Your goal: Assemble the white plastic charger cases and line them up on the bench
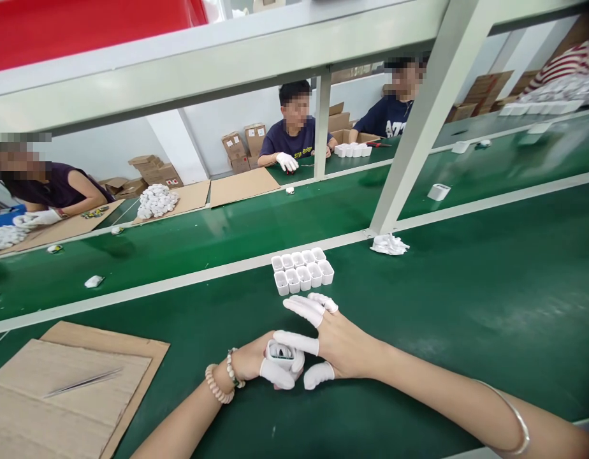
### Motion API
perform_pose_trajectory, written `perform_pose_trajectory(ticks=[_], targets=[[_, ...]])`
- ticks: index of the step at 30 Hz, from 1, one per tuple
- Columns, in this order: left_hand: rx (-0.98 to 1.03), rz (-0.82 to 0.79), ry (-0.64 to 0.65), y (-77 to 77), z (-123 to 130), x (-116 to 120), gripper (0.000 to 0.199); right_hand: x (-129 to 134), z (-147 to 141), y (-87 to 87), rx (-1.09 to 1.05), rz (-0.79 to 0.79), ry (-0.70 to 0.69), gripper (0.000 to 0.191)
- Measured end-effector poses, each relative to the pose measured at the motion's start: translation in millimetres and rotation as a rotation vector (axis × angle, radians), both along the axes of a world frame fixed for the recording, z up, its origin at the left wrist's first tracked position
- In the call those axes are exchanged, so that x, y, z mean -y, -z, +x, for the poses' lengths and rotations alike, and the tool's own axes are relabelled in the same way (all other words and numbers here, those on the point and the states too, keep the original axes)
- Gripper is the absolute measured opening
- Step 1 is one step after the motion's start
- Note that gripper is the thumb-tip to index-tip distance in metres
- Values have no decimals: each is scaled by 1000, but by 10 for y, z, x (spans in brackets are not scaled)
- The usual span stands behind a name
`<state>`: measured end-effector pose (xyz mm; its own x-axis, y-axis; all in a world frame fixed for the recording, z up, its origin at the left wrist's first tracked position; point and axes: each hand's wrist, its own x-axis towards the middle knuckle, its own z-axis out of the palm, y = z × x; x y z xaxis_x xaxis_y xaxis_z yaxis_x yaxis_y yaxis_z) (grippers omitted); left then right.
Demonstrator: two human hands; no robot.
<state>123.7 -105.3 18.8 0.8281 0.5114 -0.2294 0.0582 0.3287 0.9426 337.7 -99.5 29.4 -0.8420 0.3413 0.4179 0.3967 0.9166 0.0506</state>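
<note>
My left hand (257,358) grips a small white plastic housing (287,365) with its open end up. Inside the housing a dark and silvery part shows, too small to name. White finger cots cover the fingertips of both hands. My right hand (345,347) is just to the right, fingers spread and holding nothing. Its index finger reaches over the housing's rim; whether it touches, I cannot tell. Beyond my hands stand two rows of open white housings (304,278) on the green work surface (218,370).
Tweezers (84,382) lie on stacked cardboard (21,414) at left. A crumpled white bundle (389,245) sits by the frame post (414,127). Past a pale rail runs a green belt (237,226) carrying small white parts. Several co-workers sit across it.
</note>
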Motion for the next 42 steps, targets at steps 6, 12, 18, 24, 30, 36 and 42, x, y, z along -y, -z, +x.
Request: perform_pose_trajectory(ticks=[6,12,18,24,30,36,42], targets=[[39,-6,22,-3,5,-3,34,-47,100,55,-111,-14,-49,61],[58,3,5,-17,0,1,32,-11,72,23,-28,45,-50,61],[-32,-18,69,-54,6,3,25,-8,16,-27,30,137,-34,67],[-28,-12,69,-41,17,-2,25,-9,-4,-8,51,150,-38,63],[1,-32,76,-55,22,13,19,-39,25,-67,68,165,-65,58],[30,-29,63,-61,23,15,21,-66,70,-70,65,178,-84,57],[94,-46,24,-3,-3,9,22,-76,105,-51,87,168,-78,59]])
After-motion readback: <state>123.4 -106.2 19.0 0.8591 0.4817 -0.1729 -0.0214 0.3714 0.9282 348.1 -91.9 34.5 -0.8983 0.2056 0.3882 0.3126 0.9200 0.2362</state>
